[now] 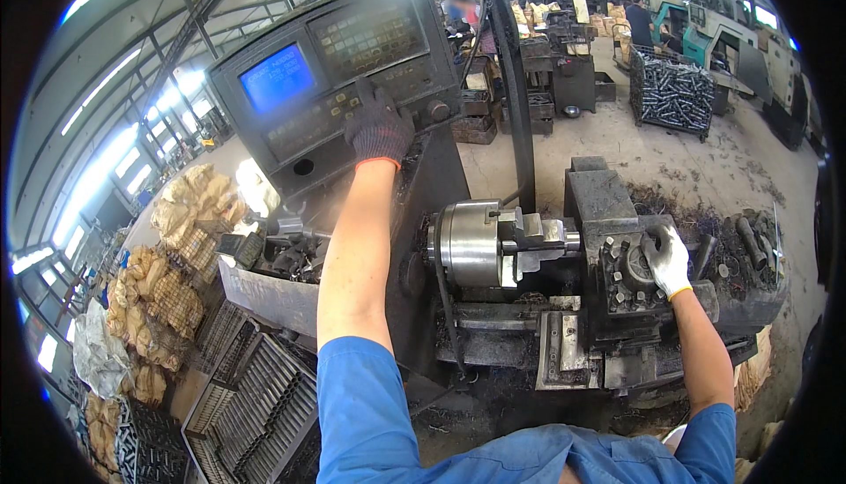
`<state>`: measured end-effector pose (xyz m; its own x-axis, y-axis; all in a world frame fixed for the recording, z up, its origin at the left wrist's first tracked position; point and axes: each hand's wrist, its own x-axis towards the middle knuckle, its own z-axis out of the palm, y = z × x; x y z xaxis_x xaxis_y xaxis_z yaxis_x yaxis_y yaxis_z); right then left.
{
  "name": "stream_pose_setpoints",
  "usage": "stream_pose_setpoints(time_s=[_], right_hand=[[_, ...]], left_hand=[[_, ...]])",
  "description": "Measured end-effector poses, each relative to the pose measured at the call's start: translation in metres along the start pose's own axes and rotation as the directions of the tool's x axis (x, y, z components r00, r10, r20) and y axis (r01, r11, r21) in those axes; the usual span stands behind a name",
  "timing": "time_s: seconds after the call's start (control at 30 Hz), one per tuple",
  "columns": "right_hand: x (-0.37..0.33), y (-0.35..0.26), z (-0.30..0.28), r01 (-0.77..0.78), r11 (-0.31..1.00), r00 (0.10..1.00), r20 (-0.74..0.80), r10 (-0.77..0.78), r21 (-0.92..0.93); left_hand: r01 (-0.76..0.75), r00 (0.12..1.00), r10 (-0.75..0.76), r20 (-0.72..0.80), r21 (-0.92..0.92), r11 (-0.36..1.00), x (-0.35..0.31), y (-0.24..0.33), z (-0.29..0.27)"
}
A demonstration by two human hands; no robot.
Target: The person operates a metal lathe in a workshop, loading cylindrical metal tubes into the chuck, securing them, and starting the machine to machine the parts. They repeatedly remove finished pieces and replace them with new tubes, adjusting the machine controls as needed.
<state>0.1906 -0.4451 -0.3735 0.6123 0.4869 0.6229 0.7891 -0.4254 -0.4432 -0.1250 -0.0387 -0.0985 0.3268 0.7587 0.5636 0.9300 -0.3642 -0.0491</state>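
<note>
At the dark control panel [352, 87] on the left, my left hand [379, 127] wears a dark knit glove with an orange cuff. Its fingers stretch up onto the keys, and it holds nothing. My right hand [670, 259], in a white glove, rests on the lathe's tool post [621, 277] with the fingers apart over its round top. Between my arms sits a shiny metal chuck [469, 244] with stepped jaws. A bright round bar [572, 242] shows between the jaws and the tool post. The panel's blue screen [277, 77] is lit.
Metal shavings and loose tools [749, 242] lie right of the tool post. A tray of metal parts [273, 286] stands left of the lathe, near a slatted rack [256, 396] and wrapped bundles [163, 299]. Farther off are a parts cage [671, 92] and a person [639, 24].
</note>
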Motion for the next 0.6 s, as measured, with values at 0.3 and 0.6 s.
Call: stream_pose_setpoints(time_s=[0.3, 0.6], right_hand=[[0.0, -0.011, -0.006, 0.024, 0.999, 1.0, -0.013, -0.023, 0.028], [0.001, -0.011, -0.007, -0.004, 0.999, 1.0, 0.022, 0.004, 0.04]], left_hand=[[-0.007, 1.0, 0.008, 0.012, -0.053, 0.999, -0.009, -0.005, 0.002], [0.058, 0.99, -0.075, -0.122, -0.137, 0.989, -0.014, -0.029, 0.019]])
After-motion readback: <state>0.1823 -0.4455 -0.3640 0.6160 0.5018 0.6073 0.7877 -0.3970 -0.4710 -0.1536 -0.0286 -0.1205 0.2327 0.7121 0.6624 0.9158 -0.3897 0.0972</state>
